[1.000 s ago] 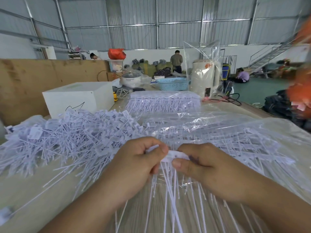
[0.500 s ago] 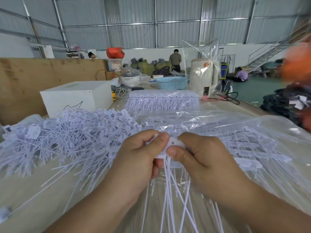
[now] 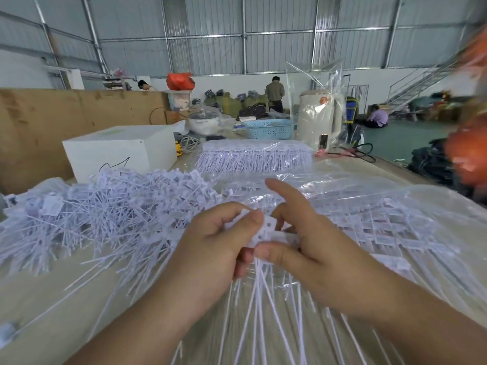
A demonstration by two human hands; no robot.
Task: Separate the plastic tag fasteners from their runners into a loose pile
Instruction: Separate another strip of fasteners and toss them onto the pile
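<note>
left hand (image 3: 210,246) and right hand (image 3: 303,246) both pinching white fastener strip (image 3: 267,230), right index finger raised, loose pile (image 3: 105,206) left of strip

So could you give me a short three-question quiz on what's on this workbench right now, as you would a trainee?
1. True or false: the loose pile of white plastic tag fasteners lies on the person's left.
2. What do the left hand and right hand hold together?
3. The pale blue perforated plastic basket stands: A) far end, B) beside the hands.

Key: 1 true. 2 a strip of white fasteners. 3 A.
</note>
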